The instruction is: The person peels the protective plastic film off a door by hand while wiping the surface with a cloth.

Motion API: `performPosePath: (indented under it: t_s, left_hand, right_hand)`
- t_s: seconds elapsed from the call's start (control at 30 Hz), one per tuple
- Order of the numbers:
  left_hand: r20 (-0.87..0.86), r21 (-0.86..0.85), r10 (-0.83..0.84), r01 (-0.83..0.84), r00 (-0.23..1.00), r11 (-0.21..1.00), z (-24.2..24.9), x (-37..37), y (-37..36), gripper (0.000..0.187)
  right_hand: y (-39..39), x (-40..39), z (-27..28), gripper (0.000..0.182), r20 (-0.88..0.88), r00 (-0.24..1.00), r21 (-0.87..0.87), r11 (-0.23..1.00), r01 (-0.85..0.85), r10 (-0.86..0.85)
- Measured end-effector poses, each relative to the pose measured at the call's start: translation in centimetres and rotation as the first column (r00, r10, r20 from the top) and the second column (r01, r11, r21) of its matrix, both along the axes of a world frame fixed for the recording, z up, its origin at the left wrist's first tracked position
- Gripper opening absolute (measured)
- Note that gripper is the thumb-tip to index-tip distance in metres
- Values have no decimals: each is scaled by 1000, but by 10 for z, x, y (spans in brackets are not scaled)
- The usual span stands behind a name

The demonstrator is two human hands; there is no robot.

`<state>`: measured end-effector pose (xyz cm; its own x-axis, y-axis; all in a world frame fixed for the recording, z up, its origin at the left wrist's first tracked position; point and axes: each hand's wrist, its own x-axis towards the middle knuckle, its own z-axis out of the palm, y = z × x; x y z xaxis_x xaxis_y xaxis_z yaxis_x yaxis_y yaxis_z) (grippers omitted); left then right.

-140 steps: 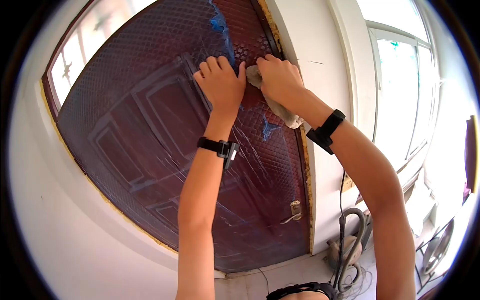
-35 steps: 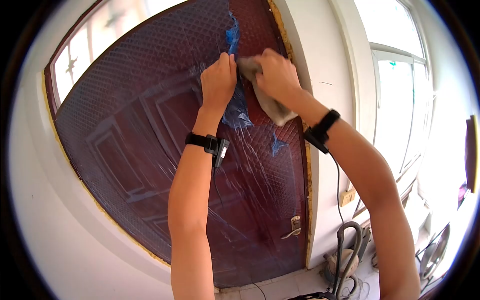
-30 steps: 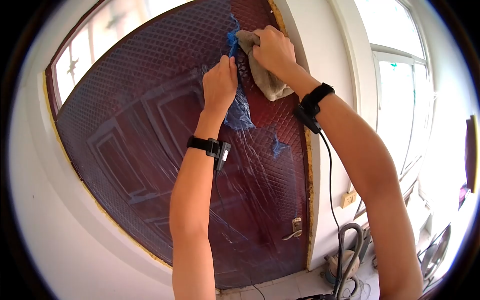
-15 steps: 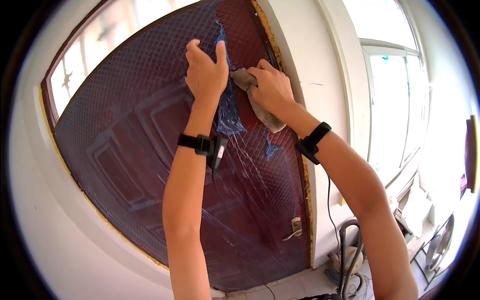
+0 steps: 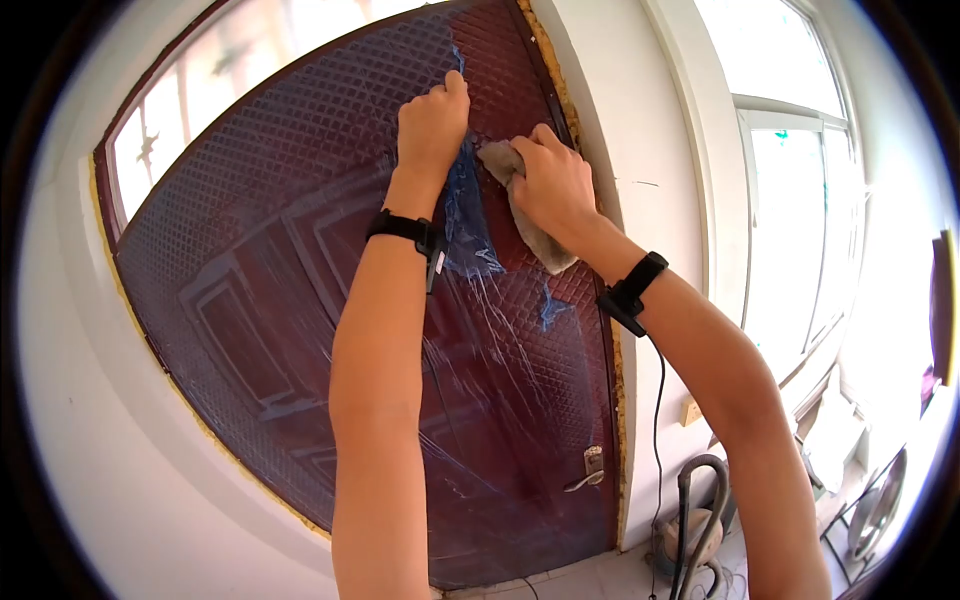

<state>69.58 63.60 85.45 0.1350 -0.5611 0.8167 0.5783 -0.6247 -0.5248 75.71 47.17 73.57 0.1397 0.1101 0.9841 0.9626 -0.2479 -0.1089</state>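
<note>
A dark red door point(image 5: 480, 420) with a quilted diamond pattern stands before me, partly covered by blue plastic film point(image 5: 468, 215) that hangs torn and crumpled near its upper middle. My left hand point(image 5: 432, 125) is closed at the film's upper torn edge, thumb and fingers pinched together; the exact grip point is hidden behind the fingers. Against the bared red strip to the right, my right hand point(image 5: 553, 180) clutches a grey-beige cloth point(image 5: 538, 235), whose lower end dangles. A small blue scrap of film point(image 5: 552, 308) clings to the door below the cloth.
The door handle point(image 5: 588, 470) is at the lower right. Yellow foam point(image 5: 617, 400) lines the frame. A vacuum cleaner point(image 5: 700, 535) with a hose stands on the floor beside a black cable point(image 5: 657, 450). Bright windows point(image 5: 790, 220) are at the right.
My left hand has gone from spread fingers to a closed pinch at the film, slightly higher up. The right hand still holds the cloth; the view has shifted slightly.
</note>
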Motion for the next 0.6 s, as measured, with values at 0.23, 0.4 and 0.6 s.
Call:
performPosePath:
  t_s: [0.23,0.4,0.6]
  left_hand:
    - [-129,-173,-350,326,928,929,-8,-20,3,24]
    - [-108,-199,-420,395,901,897,-10,-22,5,24]
    - [-59,-198,-550,531,833,824,-14,-18,12,27]
  right_hand:
    - [14,7,61,31,45,996,78,994,71,-74]
    - [17,21,130,38,92,986,135,983,127,-140]
    - [17,5,97,36,181,964,10,981,194,-193]
